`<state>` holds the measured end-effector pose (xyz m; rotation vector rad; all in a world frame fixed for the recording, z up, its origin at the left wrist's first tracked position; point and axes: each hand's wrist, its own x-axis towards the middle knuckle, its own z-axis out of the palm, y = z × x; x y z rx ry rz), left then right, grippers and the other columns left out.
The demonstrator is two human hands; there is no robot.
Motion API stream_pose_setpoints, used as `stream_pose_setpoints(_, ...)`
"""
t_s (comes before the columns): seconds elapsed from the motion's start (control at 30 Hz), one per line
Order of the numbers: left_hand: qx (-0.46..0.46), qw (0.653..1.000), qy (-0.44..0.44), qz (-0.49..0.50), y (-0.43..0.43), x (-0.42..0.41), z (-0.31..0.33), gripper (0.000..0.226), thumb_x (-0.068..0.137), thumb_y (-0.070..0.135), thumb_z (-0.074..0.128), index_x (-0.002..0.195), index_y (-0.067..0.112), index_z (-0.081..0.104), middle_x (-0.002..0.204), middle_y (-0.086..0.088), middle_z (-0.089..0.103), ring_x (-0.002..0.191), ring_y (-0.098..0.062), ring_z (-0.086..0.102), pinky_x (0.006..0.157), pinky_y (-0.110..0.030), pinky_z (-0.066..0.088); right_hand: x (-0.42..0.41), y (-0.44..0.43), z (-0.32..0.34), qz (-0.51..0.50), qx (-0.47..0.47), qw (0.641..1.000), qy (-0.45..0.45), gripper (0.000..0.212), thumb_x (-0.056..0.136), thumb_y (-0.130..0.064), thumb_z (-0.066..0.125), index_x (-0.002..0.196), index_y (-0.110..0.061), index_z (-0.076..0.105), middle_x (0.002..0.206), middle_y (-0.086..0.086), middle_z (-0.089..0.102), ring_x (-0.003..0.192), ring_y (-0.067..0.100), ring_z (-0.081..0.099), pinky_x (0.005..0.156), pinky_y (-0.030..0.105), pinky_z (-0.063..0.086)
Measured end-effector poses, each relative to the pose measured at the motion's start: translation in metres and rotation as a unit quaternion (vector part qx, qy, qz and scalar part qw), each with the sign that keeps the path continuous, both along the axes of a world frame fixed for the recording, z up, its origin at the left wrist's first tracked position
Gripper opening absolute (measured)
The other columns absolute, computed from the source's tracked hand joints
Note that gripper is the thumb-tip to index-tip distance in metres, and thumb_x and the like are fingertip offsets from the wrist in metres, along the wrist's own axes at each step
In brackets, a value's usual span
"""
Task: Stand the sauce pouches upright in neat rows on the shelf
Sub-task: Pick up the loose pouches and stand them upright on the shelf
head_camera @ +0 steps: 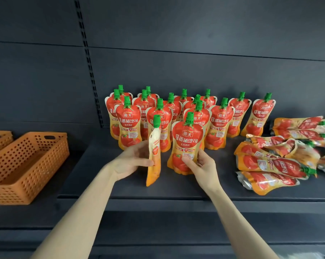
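1. Your left hand [133,161] pinches the edge-on pouch [154,152] mid-body, thumb on the near edge, fingers behind. The pouch is upright, green cap on top.
2. Your right hand [202,165] grips the front-facing pouch [186,144] low down, thumb across the label, fingers curled behind.
3. Both forearms reach up from below, angled inward.
4. Both pouches sit at the shelf [176,187] front.
5. Standing pouches [128,124] form rough rows just behind.
6. Loose pouches [270,163] lie flat at right.
7. An orange basket [27,165] sits at left.
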<state>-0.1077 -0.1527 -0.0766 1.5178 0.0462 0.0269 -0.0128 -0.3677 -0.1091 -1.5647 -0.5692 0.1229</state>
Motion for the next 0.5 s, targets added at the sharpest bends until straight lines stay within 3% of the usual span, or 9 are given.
stream_pose_setpoints(0.07, 0.097, 0.991, -0.003, 0.087, -0.010, 0.002, 0.002, 0.068, 0.051, 0.022, 0.088, 0.113, 0.026, 0.060, 0.108, 0.006, 0.067, 0.107, -0.013, 0.059, 0.100, -0.037, 0.044, 0.001, 0.000, -0.001, -0.003, -0.009, 1.000, -0.007, 0.030, 0.083, -0.016, 0.069, 0.110, -0.025, 0.060, 0.107, -0.006, 0.069, 0.099, 0.009, 0.066, 0.081, 0.024, 0.054)
stream_pose_setpoints(0.13, 0.166, 0.967, -0.022, 0.192, -0.026, 0.006, 0.003, 0.062, 0.057, 0.023, 0.087, 0.111, 0.024, 0.057, 0.105, 0.009, 0.065, 0.100, -0.006, 0.059, 0.090, -0.027, 0.048, 0.002, 0.000, -0.002, -0.006, -0.021, 1.000, -0.012, 0.035, 0.082, -0.017, 0.070, 0.115, -0.022, 0.058, 0.109, -0.006, 0.069, 0.100, 0.010, 0.065, 0.083, 0.026, 0.054)
stream_pose_setpoints(0.2, 0.177, 0.946, -0.063, 0.263, -0.039, 0.010, -0.002, 0.068, 0.060, 0.024, 0.086, 0.118, 0.023, 0.051, 0.107, 0.011, 0.062, 0.099, -0.005, 0.058, 0.078, -0.018, 0.049, 0.004, 0.000, -0.003, -0.010, -0.025, 1.000, -0.013, 0.038, 0.081, -0.016, 0.071, 0.116, -0.021, 0.058, 0.108, -0.006, 0.069, 0.099, 0.010, 0.066, 0.084, 0.028, 0.054)
stream_pose_setpoints(0.37, 0.155, 0.961, -0.070, 0.219, -0.036, 0.007, -0.016, 0.067, 0.077, 0.024, 0.074, 0.134, 0.024, 0.037, 0.121, 0.009, 0.057, 0.111, -0.007, 0.055, 0.092, -0.028, 0.048, 0.008, 0.000, -0.004, -0.035, -0.021, 0.999, -0.035, 0.037, 0.083, -0.011, 0.068, 0.119, -0.015, 0.057, 0.110, -0.005, 0.068, 0.101, 0.007, 0.064, 0.085, 0.021, 0.053)
stream_pose_setpoints(0.5, 0.162, 0.959, -0.078, 0.220, -0.029, 0.013, -0.014, 0.052, 0.079, 0.020, 0.072, 0.125, 0.022, 0.047, 0.112, 0.012, 0.061, 0.103, -0.004, 0.059, 0.084, -0.021, 0.050, 0.018, 0.003, -0.001, -0.024, -0.043, 0.998, -0.041, 0.041, 0.084, -0.011, 0.068, 0.121, -0.018, 0.054, 0.112, -0.007, 0.066, 0.104, 0.005, 0.062, 0.086, 0.017, 0.051)
